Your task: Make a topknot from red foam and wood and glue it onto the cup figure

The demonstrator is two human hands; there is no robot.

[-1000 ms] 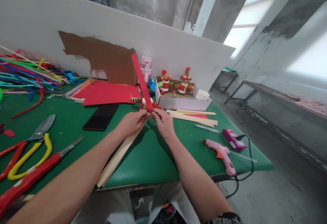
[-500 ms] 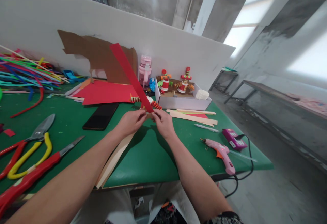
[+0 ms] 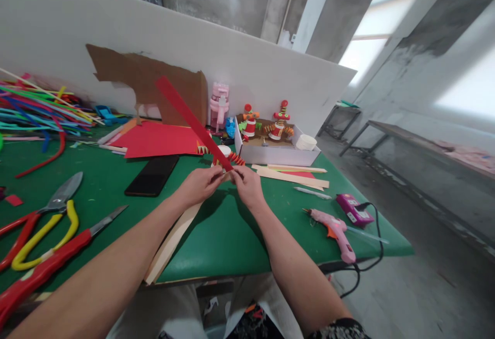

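Observation:
A long red paper strip point(image 3: 189, 120) slants up and to the left from my fingertips. A cream paper strip point(image 3: 174, 238) passes beneath my left forearm up to the same spot, where the two strips meet. My left hand point(image 3: 203, 182) pinches the cream strip near its far end. On the other side, the thumb and fingers of my right hand point(image 3: 249, 187) are closed on the lower end of the red strip. My fingers partly cover the join. Just beyond them stands a small white-topped piece point(image 3: 225, 150) with folded red paper arms point(image 3: 236, 159).
On the left lie yellow-and-red shears point(image 3: 62, 200), a red-handled knife point(image 3: 77, 246) and a phone point(image 3: 152, 176). A pink glue gun point(image 3: 334, 231) with a cord lies right, near a purple box point(image 3: 355, 210). Behind, a white box point(image 3: 276, 156) holds two paper figures.
The upper end of the red strip has tipped further left and down. Both hands stay in nearly the same place, still pinching the strips.

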